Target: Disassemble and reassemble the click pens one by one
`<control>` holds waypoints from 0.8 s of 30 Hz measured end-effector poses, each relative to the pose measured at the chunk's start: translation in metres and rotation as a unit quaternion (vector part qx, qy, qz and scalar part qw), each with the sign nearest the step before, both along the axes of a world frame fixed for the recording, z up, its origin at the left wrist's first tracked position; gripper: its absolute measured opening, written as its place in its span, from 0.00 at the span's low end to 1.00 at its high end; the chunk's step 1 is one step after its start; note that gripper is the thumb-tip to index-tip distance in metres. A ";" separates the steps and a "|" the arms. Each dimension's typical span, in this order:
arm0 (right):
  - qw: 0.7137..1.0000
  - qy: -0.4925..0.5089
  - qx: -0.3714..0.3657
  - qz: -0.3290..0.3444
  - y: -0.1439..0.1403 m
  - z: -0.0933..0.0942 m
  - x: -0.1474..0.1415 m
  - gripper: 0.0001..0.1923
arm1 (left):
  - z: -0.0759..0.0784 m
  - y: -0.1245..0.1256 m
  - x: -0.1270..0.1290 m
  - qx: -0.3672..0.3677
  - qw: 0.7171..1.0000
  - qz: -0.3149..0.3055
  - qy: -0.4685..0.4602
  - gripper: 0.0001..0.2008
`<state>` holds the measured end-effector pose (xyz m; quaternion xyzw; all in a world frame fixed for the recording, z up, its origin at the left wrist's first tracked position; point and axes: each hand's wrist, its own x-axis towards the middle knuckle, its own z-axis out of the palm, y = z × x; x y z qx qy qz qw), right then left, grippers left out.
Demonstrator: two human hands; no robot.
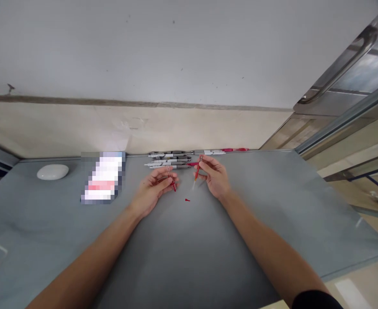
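Observation:
Between the thumb and fingers of my left hand [156, 185] is a clear pen barrel with a red lower part [173, 185], held tilted. My right hand [215, 175] pinches a thin red pen refill [197, 171], its pale end pointing down toward the table. A small red piece [187, 200] lies on the grey table just below and between the hands. Behind them, several white and grey pens [169, 162] lie side by side near the wall. A pink-red pen part shows partly behind my right hand.
A white computer mouse [52, 172] and a blurred-out phone-like slab [102, 178] lie to the left on the grey table [189, 257]. Along the wall, another white pen [213, 152] and a red pen [235, 149] lie at the back. A metal-handled door [340, 71] stands at the right.

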<state>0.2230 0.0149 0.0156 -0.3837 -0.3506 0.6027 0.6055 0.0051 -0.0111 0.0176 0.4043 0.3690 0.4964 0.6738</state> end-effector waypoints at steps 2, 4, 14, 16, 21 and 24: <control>1.000 -0.001 0.001 0.006 0.000 -0.001 0.000 0.14 | 0.000 0.000 0.000 0.000 1.000 -0.003 0.000 0.18; 1.000 0.001 0.003 0.007 0.000 -0.001 0.002 0.14 | 0.000 -0.001 0.000 0.000 1.000 -0.004 0.001 0.18; 1.000 -0.013 0.001 0.023 -0.004 -0.001 0.004 0.13 | 0.004 0.000 0.003 -0.003 1.000 0.004 0.003 0.16; 1.000 -0.011 0.003 0.024 -0.004 -0.001 0.004 0.13 | 0.006 -0.001 0.004 -0.005 1.000 0.007 0.004 0.16; 1.000 -0.006 0.006 0.023 -0.004 0.000 0.003 0.13 | 0.008 -0.001 0.005 -0.009 1.000 0.014 0.005 0.17; 1.000 -0.002 0.006 0.020 -0.004 0.000 0.003 0.14 | 0.008 0.000 0.005 -0.013 1.000 0.019 -0.001 0.17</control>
